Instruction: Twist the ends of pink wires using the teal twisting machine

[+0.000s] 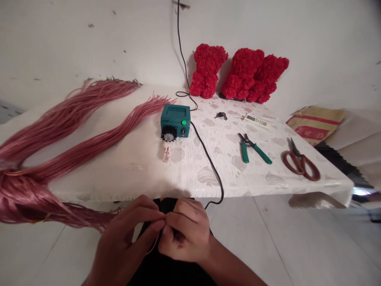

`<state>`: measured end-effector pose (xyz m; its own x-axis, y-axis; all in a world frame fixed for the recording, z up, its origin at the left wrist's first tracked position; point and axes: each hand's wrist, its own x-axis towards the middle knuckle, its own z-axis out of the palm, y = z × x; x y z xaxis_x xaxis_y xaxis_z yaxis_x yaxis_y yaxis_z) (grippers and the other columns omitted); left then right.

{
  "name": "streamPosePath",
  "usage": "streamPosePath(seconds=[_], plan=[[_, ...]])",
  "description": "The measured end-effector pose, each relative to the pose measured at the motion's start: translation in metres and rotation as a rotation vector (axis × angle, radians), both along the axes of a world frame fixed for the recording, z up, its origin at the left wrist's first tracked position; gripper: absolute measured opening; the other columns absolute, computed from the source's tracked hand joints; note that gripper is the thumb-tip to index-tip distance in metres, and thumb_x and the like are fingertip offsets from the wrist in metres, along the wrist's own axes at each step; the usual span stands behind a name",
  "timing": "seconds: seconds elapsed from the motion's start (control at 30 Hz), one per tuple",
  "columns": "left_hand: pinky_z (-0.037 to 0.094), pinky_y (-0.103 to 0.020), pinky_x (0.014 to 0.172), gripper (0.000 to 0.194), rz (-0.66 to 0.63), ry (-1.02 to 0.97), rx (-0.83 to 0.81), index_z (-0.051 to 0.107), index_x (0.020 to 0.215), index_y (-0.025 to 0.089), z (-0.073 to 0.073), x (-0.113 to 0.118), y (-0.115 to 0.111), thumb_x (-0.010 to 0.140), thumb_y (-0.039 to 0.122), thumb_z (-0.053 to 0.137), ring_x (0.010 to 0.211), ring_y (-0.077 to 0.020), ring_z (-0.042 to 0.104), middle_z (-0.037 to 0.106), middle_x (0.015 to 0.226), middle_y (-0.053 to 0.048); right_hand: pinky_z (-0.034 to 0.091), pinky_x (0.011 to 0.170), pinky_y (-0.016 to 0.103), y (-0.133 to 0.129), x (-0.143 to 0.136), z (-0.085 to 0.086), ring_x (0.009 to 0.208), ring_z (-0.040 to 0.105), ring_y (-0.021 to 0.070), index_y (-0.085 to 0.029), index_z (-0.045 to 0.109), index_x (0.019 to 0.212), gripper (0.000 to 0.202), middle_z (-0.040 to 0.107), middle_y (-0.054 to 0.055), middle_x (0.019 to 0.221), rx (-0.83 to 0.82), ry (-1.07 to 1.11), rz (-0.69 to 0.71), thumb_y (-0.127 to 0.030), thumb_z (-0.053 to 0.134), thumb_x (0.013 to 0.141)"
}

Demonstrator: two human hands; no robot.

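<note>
My left hand (127,234) and my right hand (187,230) meet fingertip to fingertip below the table's front edge. Both are pinched closed around a thin pink strand (154,245), which hangs down between them; its upper end is hidden by the fingers. On the table (133,167), straight ahead of my hands, sits a small teal machine (175,119) with a green button, a black toothed wheel and a pale clip-like piece at its front. Long bundles of pink strands (89,147) lie to the left, their near end drooping over the table's edge.
Green-handled pliers (253,149), brown-handled scissors (301,161), keys (221,115) and a white calculator (256,121) lie on the right. Red flowery figures (208,71) stand along the wall. A black cable (211,157) runs over the front edge. A bag (315,123) is beyond the right side.
</note>
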<state>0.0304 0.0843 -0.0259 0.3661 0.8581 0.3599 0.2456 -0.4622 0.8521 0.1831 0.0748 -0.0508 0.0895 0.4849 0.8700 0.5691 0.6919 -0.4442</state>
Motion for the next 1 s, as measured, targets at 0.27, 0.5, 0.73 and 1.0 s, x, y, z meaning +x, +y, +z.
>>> streamPosePath(seconds=[0.27, 0.5, 0.73, 1.0], plan=[[0.052, -0.010, 0.060, 0.014, 0.055, -0.088, -0.063, 0.060, 0.080, 0.024, 0.000, 0.011, -0.004, 0.091, 0.015, 0.058, 0.066, -0.0082, 0.063, 0.062, 0.076, 0.004, 0.033, 0.046, 0.026, -0.005, -0.003, 0.005, 0.047, 0.036, 0.0095, -0.022, 0.053, 0.070, 0.015, 0.043, -0.005, 0.057, -0.084, 0.059, 0.017, -0.008, 0.050, 0.074], [0.054, -0.010, 0.065, 0.013, 0.024, -0.071, 0.000, 0.065, 0.086, 0.026, 0.003, 0.006, 0.001, 0.086, 0.013, 0.064, 0.072, -0.0086, 0.067, 0.066, 0.081, 0.004, 0.031, 0.047, 0.027, -0.004, 0.000, 0.004, 0.050, 0.034, 0.0102, -0.021, 0.055, 0.075, 0.015, 0.041, -0.005, 0.059, -0.068, 0.045, 0.034, -0.007, 0.052, 0.074], [0.051, -0.015, 0.056, 0.012, 0.059, -0.081, -0.084, 0.060, 0.081, 0.024, -0.006, 0.009, -0.008, 0.092, 0.019, 0.061, 0.060, -0.0093, 0.059, 0.059, 0.075, 0.003, 0.033, 0.048, 0.025, -0.007, -0.001, 0.004, 0.049, 0.037, 0.0086, -0.021, 0.052, 0.073, 0.014, 0.042, -0.006, 0.059, -0.114, 0.084, 0.051, -0.007, 0.052, 0.074], [0.051, -0.013, 0.062, 0.015, 0.030, -0.136, -0.158, 0.060, 0.080, 0.024, -0.005, 0.011, -0.007, 0.095, 0.024, 0.058, 0.067, -0.0102, 0.061, 0.059, 0.074, 0.002, 0.033, 0.048, 0.024, -0.009, -0.001, 0.009, 0.049, 0.039, 0.0078, -0.021, 0.052, 0.073, 0.012, 0.041, -0.007, 0.059, -0.150, 0.133, 0.083, -0.009, 0.052, 0.075]])
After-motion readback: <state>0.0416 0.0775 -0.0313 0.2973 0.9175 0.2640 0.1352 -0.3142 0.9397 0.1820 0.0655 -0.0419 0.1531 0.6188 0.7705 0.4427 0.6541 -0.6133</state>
